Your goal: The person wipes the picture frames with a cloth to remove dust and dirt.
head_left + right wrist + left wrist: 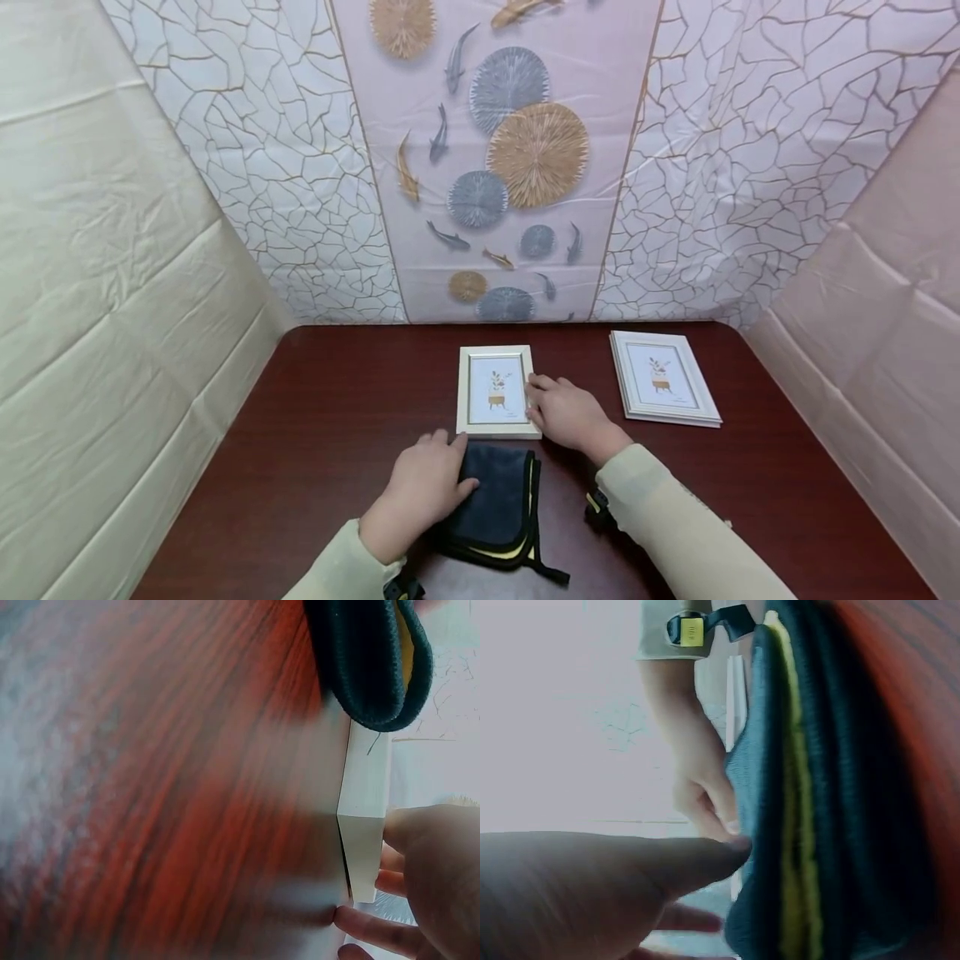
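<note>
A dark blue-grey cloth [491, 496], folded into a pad with black and yellow edging, lies near the front of the table. My left hand [426, 487] rests on its left side, thumb touching the top and fingers reaching toward the far edge. Just beyond the cloth, a cream picture frame [462, 392] lies flat with a plant print facing up. My right hand [568, 412] touches the frame's right side. In the right wrist view, the thumb meets the frame's [364, 840] edge and some fingertips [352, 919] reach down by the tabletop.
Stacked white picture frames [633, 400] lie at the back right of the dark red wooden table [337, 433]. A black loop tab [551, 573] sticks out from the cloth. Patterned and cream fabric walls [315, 208] stand around the back and sides.
</note>
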### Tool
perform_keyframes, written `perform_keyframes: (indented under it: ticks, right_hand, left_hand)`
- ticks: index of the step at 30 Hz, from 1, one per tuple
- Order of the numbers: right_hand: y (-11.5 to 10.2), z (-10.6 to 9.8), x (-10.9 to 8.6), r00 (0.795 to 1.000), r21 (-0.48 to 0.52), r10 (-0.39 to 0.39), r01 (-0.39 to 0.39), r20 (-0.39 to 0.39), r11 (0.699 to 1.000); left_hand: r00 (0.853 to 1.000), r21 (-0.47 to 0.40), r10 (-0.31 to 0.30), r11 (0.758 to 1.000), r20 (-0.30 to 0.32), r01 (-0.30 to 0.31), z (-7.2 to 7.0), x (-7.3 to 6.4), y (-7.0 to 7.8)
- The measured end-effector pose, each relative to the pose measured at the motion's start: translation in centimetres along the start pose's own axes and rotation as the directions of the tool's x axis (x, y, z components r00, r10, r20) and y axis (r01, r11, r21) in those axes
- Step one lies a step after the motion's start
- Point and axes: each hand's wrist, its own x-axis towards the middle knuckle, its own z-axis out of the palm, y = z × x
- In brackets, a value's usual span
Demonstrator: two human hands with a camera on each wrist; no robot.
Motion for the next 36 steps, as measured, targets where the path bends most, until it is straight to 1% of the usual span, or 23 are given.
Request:
perform_keyframes:
  ticks: [2,3,4,6,8,10,11,16,21,27,36]
  right_hand:
    - [0.0,0.1,0.1,1.0,-0.001,-0.003,0.003,0.003,1.0]
    - [0.0,0.1,0.1,1.0,-0.002,-0.002,0.002,0.003,1.0]
    - [0.0,0.1,0.1,1.0,-0.001,0.0,0.0,0.004,1.0]
    - [0.1,0.1,0.1,1.0,0.002,0.005,-0.005,0.008,1.0]
    - [0.1,0.0,0.2,1.0,0.009,0.007,-0.007,0.013,1.0]
    - [0.1,0.0,0.3,1.0,0.013,0.007,-0.007,0.014,1.0]
    - [0.1,0.0,0.3,1.0,0.015,0.007,-0.007,0.015,1.0]
    - [0.3,-0.1,0.3,1.0,0.032,0.015,-0.016,0.012,0.999]
    - [0.6,-0.1,0.1,1.0,0.05,0.018,-0.018,0.005,0.999]
    - [0.7,0.0,-0.1,1.0,0.064,0.024,-0.024,-0.011,0.998]
    - [0.2,0.1,-0.2,1.0,0.066,0.016,-0.016,-0.006,0.998]
  left_hand:
    - [0.996,0.036,0.079,0.996,-0.03,-0.078,-0.2,-0.2,0.0]
    - [0.992,0.038,0.124,0.992,-0.033,-0.122,-0.3,-0.3,0.0]
    - [0.985,0.037,0.171,0.985,-0.022,-0.17,-0.3,-0.4,0.1]
    - [0.968,0.025,0.249,0.968,0.034,-0.25,-0.2,-0.5,0.5]
    - [0.954,0.011,0.283,0.958,0.103,-0.285,0.0,-0.6,0.9]
    - [0.946,0.016,0.286,0.956,0.153,-0.292,0.4,-0.6,1.5]
    - [0.945,0.021,0.281,0.957,0.168,-0.288,0.5,-0.6,1.7]
    - [0.949,0.038,0.256,0.963,0.183,-0.267,0.9,-0.5,2.8]
    - [0.949,0.046,0.243,0.965,0.202,-0.257,0.9,-0.3,3.9]
    - [0.948,0.082,0.246,0.96,0.201,-0.267,1.0,-0.5,4.8]
    - [0.949,0.085,0.267,0.955,0.166,-0.283,1.0,-1.1,4.7]
